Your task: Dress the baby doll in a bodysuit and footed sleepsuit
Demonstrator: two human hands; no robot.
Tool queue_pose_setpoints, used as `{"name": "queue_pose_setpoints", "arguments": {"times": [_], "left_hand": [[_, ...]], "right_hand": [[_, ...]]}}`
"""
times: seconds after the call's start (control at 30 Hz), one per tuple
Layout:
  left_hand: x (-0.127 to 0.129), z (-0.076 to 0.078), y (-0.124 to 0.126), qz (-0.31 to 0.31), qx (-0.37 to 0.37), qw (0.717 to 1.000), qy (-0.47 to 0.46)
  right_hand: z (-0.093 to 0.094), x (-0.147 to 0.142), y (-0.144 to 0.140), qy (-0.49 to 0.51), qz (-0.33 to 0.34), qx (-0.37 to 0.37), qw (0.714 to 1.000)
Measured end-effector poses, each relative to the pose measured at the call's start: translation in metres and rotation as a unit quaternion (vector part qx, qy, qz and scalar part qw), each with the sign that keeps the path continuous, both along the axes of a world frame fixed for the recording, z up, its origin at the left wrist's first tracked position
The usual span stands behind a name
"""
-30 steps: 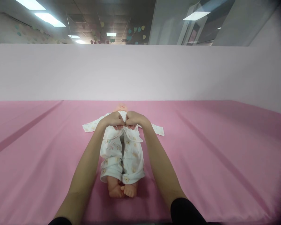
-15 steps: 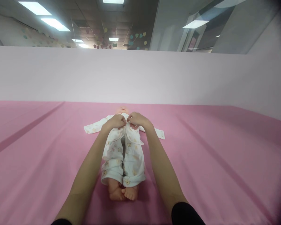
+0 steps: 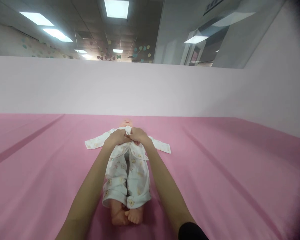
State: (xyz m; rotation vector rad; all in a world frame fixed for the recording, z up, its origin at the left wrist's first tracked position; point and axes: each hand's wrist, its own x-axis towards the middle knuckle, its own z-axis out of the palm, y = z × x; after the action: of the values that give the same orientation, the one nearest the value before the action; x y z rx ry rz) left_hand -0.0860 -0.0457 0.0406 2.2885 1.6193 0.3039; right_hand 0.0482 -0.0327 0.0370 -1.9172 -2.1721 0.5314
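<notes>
A baby doll [image 3: 127, 123] lies on its back, its bare feet [image 3: 127, 216] towards me. It wears a white printed jacket [image 3: 97, 141] with both sleeves spread sideways, and matching trousers [image 3: 138, 176] with turned-up cuffs. Over the doll's chest, my left hand [image 3: 118, 137] pinches the front edge of the jacket. My right hand [image 3: 138, 135] meets it from the other side, its fingers closed on the opposite front edge. The fingertips nearly touch and hide what lies between them, so any fastener there cannot be made out.
Pink sheeting [image 3: 215, 186] with long creases covers the surface around the doll. A white wall panel [image 3: 115, 88] rises behind it and continues along the right. Above the panel is glass, with ceiling lights [image 3: 116, 9] and strings of paper hearts beyond.
Both hands have drawn closer together over the chest, the right one shifting towards the left. My view has tilted up slightly, so the doll appears lower. The doll itself lies as before.
</notes>
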Motion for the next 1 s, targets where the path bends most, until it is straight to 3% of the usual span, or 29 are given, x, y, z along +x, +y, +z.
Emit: {"name": "queue_pose_setpoints", "arguments": {"times": [0.2, 0.57, 0.83, 1.0], "left_hand": [[-0.003, -0.008, 0.009, -0.019, -0.017, 0.999, 0.023], [-0.004, -0.005, 0.012, -0.039, -0.064, 0.997, -0.015], [-0.001, 0.0, 0.005, -0.035, 0.009, 0.999, 0.026], [-0.005, 0.006, 0.003, -0.001, 0.075, 0.997, -0.028]], "right_hand": [[0.001, 0.002, 0.002, -0.017, 0.005, -0.004, 1.0], [0.005, 0.002, -0.004, -0.014, 0.005, -0.007, 1.0], [0.003, 0.005, -0.001, -0.01, 0.001, -0.005, 1.0], [0.005, 0.008, -0.001, 0.022, -0.016, 0.012, 1.0]]}}
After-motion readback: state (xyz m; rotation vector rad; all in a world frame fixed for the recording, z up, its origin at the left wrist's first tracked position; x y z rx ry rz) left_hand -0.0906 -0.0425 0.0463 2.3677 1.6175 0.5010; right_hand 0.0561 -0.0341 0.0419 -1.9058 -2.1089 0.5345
